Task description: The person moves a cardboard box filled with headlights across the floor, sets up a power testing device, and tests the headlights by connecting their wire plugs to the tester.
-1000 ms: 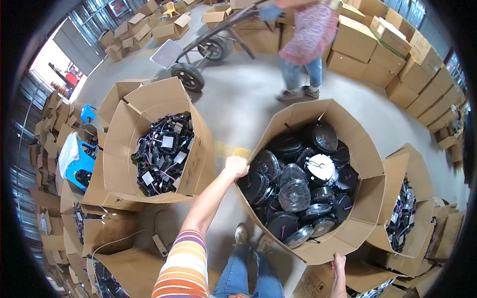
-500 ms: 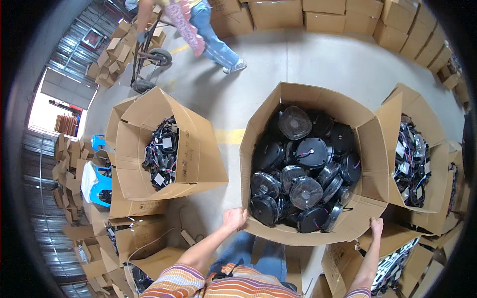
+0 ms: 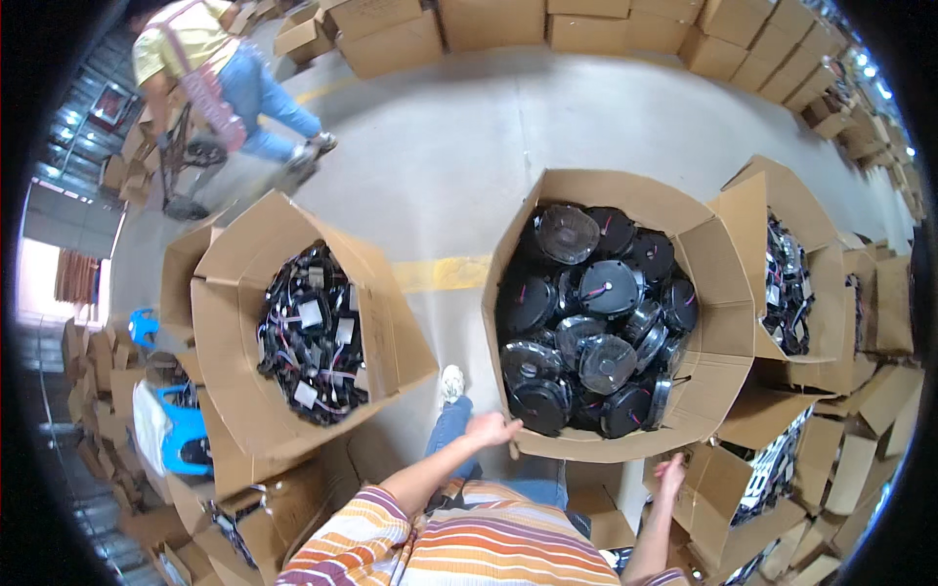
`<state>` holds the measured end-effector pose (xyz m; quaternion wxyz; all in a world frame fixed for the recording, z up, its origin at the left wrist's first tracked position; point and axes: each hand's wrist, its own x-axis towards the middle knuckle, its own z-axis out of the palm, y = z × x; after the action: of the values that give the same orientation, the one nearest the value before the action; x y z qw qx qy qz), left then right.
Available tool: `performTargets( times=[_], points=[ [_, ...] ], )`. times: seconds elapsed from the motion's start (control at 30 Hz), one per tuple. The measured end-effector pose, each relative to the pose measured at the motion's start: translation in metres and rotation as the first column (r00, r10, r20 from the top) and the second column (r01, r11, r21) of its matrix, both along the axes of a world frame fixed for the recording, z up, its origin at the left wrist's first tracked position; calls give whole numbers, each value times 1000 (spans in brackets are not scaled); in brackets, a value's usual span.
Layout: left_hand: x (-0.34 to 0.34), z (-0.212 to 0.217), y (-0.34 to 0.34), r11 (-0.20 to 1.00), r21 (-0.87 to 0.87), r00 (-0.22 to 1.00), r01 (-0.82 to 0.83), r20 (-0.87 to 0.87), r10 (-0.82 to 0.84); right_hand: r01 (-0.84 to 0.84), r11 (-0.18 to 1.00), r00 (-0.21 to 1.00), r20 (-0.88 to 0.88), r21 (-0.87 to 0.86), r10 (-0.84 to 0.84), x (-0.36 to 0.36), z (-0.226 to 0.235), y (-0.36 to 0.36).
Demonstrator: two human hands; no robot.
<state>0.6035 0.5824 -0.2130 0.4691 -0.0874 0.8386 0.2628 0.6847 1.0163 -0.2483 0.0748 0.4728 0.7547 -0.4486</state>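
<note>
Both hands slid down to the near rim: left hand (image 3: 491, 430) grips the big carton's (image 3: 625, 444) edge at lower centre, right hand (image 3: 670, 476) rests open against its flap. Black round speakers (image 3: 596, 322) fill it, none lifted out yet.

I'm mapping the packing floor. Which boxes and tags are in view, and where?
Large open carton: centre, brown, holds round black parts; left hand on its near rim, right hand just below it.
Open carton: left, brown.
White tags: square, on black cable bundles inside it.
Stacked cartons: along far wall, brown, closed.
</note>
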Motion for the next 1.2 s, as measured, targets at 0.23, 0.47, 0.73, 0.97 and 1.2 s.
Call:
performTargets(
  times=[0.23, 0.47, 0.73, 0.97, 1.2],
  points=[
    [-23, 15, -109, 935, 215, 928, 281, -310, -208, 34, 842, 943, 296, -539, 151, -15, 63, -246],
    [-73, 3, -219, 560, -348, 606, 752, 30, -795, -462, 702, 820, 39, -542, 570, 18, 102, -262],
    [-78, -5, -238, 386, -285, 450, 877, 212, -867, 230, 840, 920, 392, -491, -22, -9, 179, -292],
    [-156, -142, -316, 456, -162, 464, 875, 546, -697, 195, 805, 949, 315, -560, -11, -18, 46, -302],
    [-322, -92, -258, 479, -70, 454, 875, 462, -762, 8, 829, 987, 138, -560, 84, -140, -22, -387]
  ],
)
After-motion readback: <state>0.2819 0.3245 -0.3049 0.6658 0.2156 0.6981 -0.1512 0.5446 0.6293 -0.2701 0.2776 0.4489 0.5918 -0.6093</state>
